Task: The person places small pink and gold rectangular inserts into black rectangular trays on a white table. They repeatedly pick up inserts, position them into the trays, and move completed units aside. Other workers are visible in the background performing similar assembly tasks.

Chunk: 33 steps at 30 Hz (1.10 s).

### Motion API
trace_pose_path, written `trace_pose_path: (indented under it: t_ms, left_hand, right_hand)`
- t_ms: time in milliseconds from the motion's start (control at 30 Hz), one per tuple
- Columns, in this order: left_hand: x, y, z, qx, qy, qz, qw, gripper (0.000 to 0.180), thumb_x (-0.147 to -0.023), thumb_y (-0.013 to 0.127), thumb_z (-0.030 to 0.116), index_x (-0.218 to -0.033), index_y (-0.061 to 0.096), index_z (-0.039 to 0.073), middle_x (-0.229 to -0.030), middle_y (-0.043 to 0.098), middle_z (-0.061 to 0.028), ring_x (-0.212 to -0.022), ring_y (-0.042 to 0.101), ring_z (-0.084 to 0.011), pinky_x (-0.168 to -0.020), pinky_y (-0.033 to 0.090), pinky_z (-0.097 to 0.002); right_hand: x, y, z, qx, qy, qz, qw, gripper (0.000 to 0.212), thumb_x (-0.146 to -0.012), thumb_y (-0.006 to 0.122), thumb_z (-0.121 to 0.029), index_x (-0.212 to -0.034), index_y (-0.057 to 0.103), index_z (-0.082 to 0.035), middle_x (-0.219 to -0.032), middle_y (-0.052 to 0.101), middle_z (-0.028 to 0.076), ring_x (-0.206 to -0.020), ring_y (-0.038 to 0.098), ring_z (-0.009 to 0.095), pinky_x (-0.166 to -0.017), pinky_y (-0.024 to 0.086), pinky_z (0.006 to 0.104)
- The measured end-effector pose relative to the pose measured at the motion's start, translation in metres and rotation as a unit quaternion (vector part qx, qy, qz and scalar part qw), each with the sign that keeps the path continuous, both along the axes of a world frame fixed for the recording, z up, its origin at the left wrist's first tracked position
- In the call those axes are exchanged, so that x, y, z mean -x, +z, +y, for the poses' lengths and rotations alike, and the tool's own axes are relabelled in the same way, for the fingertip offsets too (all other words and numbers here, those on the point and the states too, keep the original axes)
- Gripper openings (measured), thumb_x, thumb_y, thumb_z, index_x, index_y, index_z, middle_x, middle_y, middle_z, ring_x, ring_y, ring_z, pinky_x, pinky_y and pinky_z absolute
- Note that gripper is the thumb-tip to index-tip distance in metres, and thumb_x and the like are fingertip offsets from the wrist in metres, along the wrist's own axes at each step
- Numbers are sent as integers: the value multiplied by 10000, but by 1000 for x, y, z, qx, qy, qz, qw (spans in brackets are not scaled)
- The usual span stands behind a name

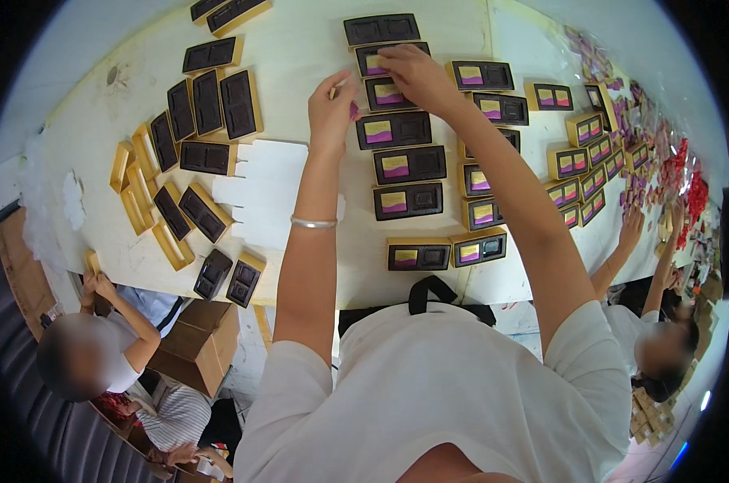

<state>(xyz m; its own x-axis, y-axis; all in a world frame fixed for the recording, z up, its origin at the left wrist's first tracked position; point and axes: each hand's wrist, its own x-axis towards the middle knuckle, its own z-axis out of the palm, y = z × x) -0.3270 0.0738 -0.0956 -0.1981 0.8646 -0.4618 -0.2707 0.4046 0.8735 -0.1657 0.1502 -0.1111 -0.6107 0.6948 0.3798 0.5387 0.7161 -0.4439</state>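
Note:
My left hand [331, 113] is curled above the middle of the table, with a bit of purple packet [353, 111] showing at its fingers. Farther up, my right hand [419, 76] reaches over a box with a dark tray, its fingers closed on a small gold-and-purple packet [373, 66] at the tray's left compartment. Below it in the same column stand several gold boxes, one being a box [411, 129] with a packet on the left and a bare right compartment. At the column's far end lies a box with an unfilled dark tray [382, 30].
Several dark-trayed boxes [238, 105] and gold box frames [136, 208] lie at left, near white card sheets [260, 173]. Boxes with two packets [572, 163] cluster at right, beside loose packets [634, 153] and red pieces [691, 193]. Co-workers' hands [632, 229] are at both sides.

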Motion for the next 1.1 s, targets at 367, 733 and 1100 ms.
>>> trace_pose_path:
  t_ms: [367,733,1100]
  left_hand:
    - [2,-20,28,15,-63,133,989,305,-846,552,228,-1036,591,-6,-745,559,-42,-537,472,-94,-482,430,-221]
    - [4,11,15,-41,146,-364,919,323,-919,444,259,-1132,474,17,-1005,498,-123,-885,501,-226,-790,448,-372]
    - [-6,31,0,-62,93,-287,951,313,-911,474,254,-1079,517,-6,-959,541,-103,-893,532,-194,-803,462,-346]
  right_hand:
    - [14,-15,22,270,-128,-15,954,119,-711,629,-164,-824,660,-138,-806,628,37,-781,600,233,-727,437,343]
    - [37,36,-40,153,-32,237,959,233,-708,674,-133,-892,598,-12,-925,585,121,-801,571,265,-734,466,326]
    - [40,46,-64,32,-43,205,977,180,-786,617,-70,-955,631,-11,-817,611,92,-753,583,182,-702,471,277]
